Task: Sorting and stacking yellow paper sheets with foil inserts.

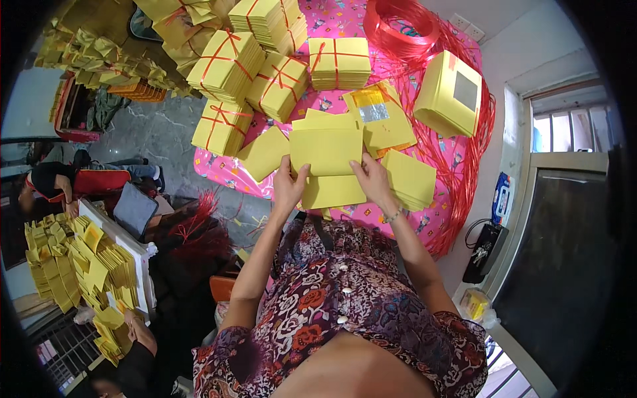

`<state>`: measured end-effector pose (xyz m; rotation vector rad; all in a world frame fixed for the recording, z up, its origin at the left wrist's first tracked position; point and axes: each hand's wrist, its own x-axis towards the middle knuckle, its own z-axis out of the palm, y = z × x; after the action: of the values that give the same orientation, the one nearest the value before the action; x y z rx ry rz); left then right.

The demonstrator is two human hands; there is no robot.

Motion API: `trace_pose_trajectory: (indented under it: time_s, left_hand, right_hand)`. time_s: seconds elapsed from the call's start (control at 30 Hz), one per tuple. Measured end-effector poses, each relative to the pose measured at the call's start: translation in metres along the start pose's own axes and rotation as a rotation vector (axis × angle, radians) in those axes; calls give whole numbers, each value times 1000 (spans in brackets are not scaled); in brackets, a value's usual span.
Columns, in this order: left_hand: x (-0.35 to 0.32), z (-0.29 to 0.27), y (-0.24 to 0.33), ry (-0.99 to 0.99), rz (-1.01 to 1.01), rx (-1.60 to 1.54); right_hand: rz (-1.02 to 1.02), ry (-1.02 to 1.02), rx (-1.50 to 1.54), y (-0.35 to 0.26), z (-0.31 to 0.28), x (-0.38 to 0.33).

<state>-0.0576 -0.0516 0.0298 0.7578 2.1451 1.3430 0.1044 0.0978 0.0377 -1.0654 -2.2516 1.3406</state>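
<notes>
Between my two hands is a stack of yellow paper sheets [326, 149], gripped at its near corners above the table. My left hand [289, 186] closes on the left corner, thumb on top. On the right corner my right hand [373, 180] grips the same way. More yellow sheets [334, 192] lie just under the held stack. To the right of my right hand rests a loose yellow pile [409, 180]; another yellow pile [267, 154] lies left of my left hand. Beyond the right hand, a yellow sheet with a silvery patch [378, 114] lies on the table.
Bundles tied with red ribbon [340, 63] stand at the back of the pink table [222, 171]. Red plastic strapping [488, 126] runs down the right edge beside a bent yellow stack [449, 94]. At left, other people handle yellow paper at a white table [142, 265].
</notes>
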Motion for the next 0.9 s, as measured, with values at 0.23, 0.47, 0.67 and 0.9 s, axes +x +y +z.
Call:
trace_pose_trajectory:
  time_s: [0.23, 0.47, 0.67, 0.9]
  left_hand:
    - [-1, 5, -1, 78, -43, 54]
    - [1, 4, 8, 96, -114, 73]
    - [4, 8, 6, 117, -60, 164]
    - [6, 11, 2, 121, -125, 171]
  right_hand:
    - [121, -66, -10, 8, 2, 7]
    - [68, -67, -90, 1, 2, 8]
    - [130, 19, -34, 1, 8, 7]
    - [169, 47, -11, 10, 16, 9]
